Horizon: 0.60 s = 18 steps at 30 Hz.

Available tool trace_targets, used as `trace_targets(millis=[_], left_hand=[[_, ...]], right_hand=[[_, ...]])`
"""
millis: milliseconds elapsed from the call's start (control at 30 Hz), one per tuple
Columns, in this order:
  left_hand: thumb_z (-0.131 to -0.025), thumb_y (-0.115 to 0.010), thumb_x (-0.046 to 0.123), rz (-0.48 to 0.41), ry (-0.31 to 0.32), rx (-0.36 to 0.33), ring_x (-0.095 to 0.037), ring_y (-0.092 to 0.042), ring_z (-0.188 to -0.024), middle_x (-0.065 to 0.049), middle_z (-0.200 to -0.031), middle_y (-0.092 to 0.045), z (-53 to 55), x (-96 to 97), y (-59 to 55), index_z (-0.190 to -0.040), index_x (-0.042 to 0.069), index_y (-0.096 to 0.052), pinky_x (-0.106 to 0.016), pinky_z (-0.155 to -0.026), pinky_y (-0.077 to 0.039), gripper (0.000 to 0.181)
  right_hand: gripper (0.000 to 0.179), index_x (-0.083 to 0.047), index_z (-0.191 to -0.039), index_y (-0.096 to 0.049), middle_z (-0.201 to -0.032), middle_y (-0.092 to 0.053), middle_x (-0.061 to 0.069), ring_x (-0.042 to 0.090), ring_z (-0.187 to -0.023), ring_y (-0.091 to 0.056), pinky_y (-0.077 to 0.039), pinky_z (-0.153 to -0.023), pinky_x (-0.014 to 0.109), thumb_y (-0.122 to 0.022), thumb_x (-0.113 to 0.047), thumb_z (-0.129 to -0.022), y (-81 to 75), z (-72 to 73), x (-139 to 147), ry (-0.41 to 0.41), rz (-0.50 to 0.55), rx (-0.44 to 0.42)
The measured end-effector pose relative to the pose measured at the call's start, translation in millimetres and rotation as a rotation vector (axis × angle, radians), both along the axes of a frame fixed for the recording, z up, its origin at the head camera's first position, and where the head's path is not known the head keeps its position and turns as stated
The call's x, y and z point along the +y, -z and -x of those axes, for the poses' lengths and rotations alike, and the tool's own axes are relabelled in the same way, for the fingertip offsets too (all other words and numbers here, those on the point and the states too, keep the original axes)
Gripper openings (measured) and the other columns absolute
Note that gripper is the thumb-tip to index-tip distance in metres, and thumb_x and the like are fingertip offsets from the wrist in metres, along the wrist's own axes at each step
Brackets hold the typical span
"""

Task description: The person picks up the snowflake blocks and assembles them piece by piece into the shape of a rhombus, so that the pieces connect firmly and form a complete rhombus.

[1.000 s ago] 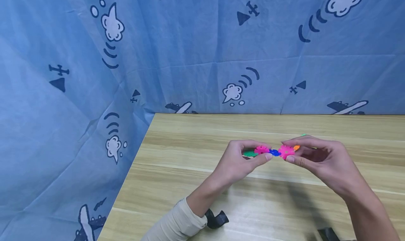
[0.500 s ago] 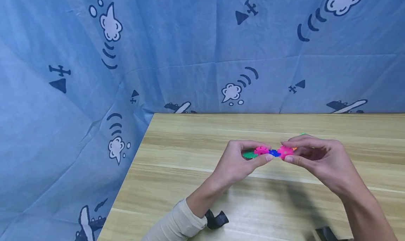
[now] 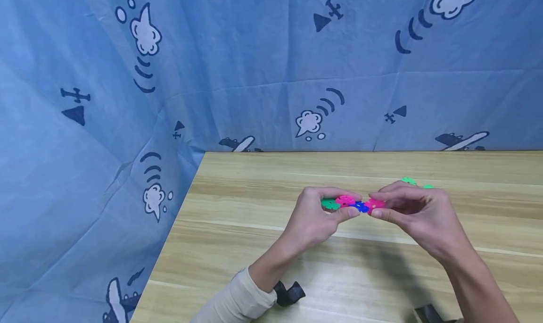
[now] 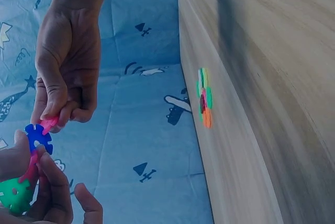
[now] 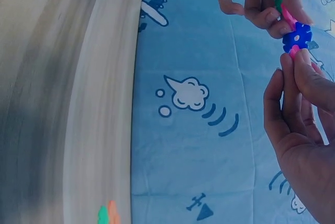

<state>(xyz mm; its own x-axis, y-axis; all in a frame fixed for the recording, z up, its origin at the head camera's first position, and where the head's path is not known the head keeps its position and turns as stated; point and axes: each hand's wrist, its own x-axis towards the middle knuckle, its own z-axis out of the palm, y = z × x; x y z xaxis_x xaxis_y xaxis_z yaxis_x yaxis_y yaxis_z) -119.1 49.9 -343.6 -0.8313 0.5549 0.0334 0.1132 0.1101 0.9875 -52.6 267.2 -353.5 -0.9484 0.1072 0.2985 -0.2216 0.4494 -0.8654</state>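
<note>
Both hands hold a short chain of interlocking snowflake discs above the table. From left to right it runs a green disc (image 3: 330, 204), a pink disc (image 3: 345, 200), a blue disc (image 4: 31, 140) and a second pink disc (image 3: 375, 205). My left hand (image 3: 313, 217) pinches the chain around the first pink disc and the edge of the blue one, with the green disc lying inside the hand. Between thumb and fingers of my right hand (image 3: 428, 214) is the second pink disc, mostly covered in the right wrist view. The blue disc touches both pink ones.
On the wooden table (image 3: 237, 219), beyond my right hand, lies a cluster of green, orange and red discs (image 4: 209, 97), partly hidden in the head view. A blue printed cloth (image 3: 254, 78) hangs behind and to the left. Black wrist mounts (image 3: 290, 294) sit near both forearms.
Both hands have shifted slightly left together with the chain, and the right-hand pink disc is turned more. More of the green discs on the table shows behind the right hand.
</note>
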Motion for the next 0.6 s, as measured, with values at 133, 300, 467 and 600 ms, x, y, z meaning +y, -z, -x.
trace_targets(millis=[133, 300, 467, 600], left_hand=[[-0.090, -0.086, 0.004, -0.004, -0.010, 0.004, 0.002, -0.064, -0.074, -0.002, -0.112, -0.083, -0.2, -1.5, -0.1, -0.114, 0.008, -0.084, -0.014, -0.063, -0.051, 0.024], [-0.090, -0.085, 0.003, 0.002, -0.024, -0.027, 0.001, -0.067, -0.076, 0.001, -0.113, -0.083, -0.4, -3.4, -2.3, -0.113, 0.010, -0.085, -0.015, -0.062, -0.052, 0.024], [-0.091, -0.085, 0.003, 0.013, -0.028, -0.010, 0.001, -0.069, -0.081, -0.001, -0.113, -0.082, 0.8, -3.1, -3.9, -0.113, 0.010, -0.085, -0.017, -0.067, -0.057, 0.024], [-0.090, -0.085, 0.002, 0.006, -0.031, 0.007, -0.001, -0.073, -0.089, -0.001, -0.113, -0.082, 1.3, -3.4, -5.0, -0.114, 0.010, -0.085, -0.018, -0.076, -0.061, 0.025]], right_hand=[[0.035, 0.005, -0.107, -0.081, -0.099, -0.077, -0.008, 0.009, -0.077, -0.075, -0.060, -0.069, 0.017, -0.089, 0.016, -0.075, 0.5, 0.1, -3, 0.002, 0.023, 0.008], [0.032, 0.005, -0.103, -0.082, -0.097, -0.078, -0.006, 0.008, -0.078, -0.075, -0.060, -0.068, 0.017, -0.089, 0.017, -0.074, 0.0, -0.2, -9, 0.018, 0.048, 0.038], [0.031, 0.008, -0.101, -0.081, -0.090, -0.078, -0.004, 0.008, -0.075, -0.074, -0.059, -0.066, 0.016, -0.087, 0.020, -0.074, -0.1, 0.7, -13, 0.035, 0.112, 0.060], [0.031, 0.011, -0.102, -0.080, -0.085, -0.078, -0.001, 0.010, -0.070, -0.071, -0.056, -0.063, 0.016, -0.086, 0.021, -0.074, 0.0, 1.4, -17, 0.031, 0.222, 0.064]])
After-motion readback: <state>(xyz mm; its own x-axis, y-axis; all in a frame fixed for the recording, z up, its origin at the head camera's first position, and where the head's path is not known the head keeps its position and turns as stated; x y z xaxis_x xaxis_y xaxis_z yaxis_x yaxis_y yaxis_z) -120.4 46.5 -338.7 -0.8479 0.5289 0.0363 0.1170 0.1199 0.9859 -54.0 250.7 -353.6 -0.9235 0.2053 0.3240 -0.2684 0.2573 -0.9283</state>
